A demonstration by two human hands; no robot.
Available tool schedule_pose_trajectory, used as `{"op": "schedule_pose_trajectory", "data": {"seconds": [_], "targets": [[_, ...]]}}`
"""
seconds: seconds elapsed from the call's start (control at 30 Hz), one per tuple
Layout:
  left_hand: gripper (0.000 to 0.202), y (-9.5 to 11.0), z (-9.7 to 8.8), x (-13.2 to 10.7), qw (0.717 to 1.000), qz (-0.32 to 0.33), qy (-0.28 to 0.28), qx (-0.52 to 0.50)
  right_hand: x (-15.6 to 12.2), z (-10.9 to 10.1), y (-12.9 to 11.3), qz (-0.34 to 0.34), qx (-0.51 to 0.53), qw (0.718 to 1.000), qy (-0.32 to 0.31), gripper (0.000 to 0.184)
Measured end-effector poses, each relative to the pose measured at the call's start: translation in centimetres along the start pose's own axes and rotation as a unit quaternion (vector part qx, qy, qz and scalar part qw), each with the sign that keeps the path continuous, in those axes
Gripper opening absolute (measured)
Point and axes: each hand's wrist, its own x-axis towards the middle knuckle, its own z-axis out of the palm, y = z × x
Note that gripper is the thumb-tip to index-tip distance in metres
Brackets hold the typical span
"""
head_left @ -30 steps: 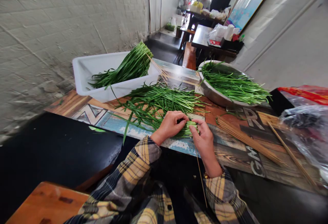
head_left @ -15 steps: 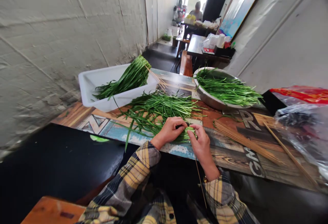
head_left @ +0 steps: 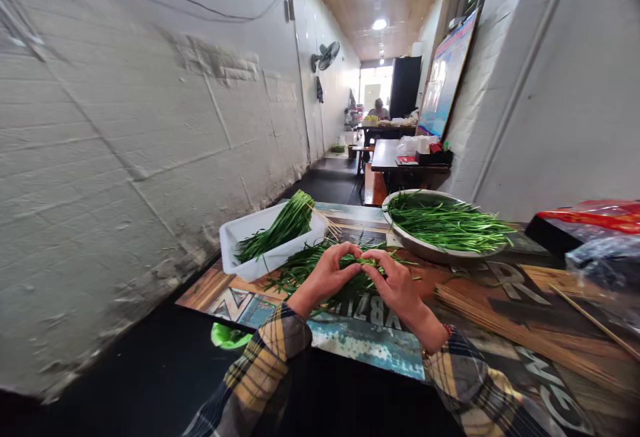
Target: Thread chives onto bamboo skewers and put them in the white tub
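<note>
Over the loose pile of garlic chives, my left hand and my right hand meet fingertip to fingertip. Pale green chive stems show between the pinched fingers of both hands; much of what they grip is hidden. A white plastic tub behind to the left bears a thick bundle of chives. Thin wooden skewers jut from the end of that bundle. More chives fill a metal basin at the back right.
Bamboo skewers lie on the wood-patterned table to the right, beside a longer stick. Plastic bags crowd the right edge. A green bag shows below the table's left edge. Far back, a person is at another table.
The view has tilted up, so the table sits lower in the picture. Both hands have stayed together at the chives. The thin skewer hanging below my right hand no longer shows.
</note>
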Motion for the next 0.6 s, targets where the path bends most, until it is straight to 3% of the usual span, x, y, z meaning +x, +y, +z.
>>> {"op": "schedule_pose_trajectory", "data": {"seconds": [0.23, 0.4, 0.5, 0.6], "targets": [[0.022, -0.1, 0.5, 0.2, 0.994, -0.076, -0.004, -0.081, 0.4, 1.1, 1.2, 0.047, 0.079, 0.995, 0.039, 0.023], [0.017, -1.3, 0.9, 0.9, 0.992, -0.103, 0.040, -0.059, -0.8, -0.1, 3.5, 0.115, 0.204, 0.972, -0.031, 0.039], [0.013, -2.2, 1.1, 1.5, 0.990, -0.113, 0.083, -0.007, -1.8, -0.2, 4.7, 0.136, 0.189, 0.970, -0.068, 0.032], [0.012, -2.5, 1.6, 2.3, 0.989, -0.126, 0.079, 0.024, -2.3, 0.1, 5.2, 0.141, 0.137, 0.980, -0.039, 0.026]]}}
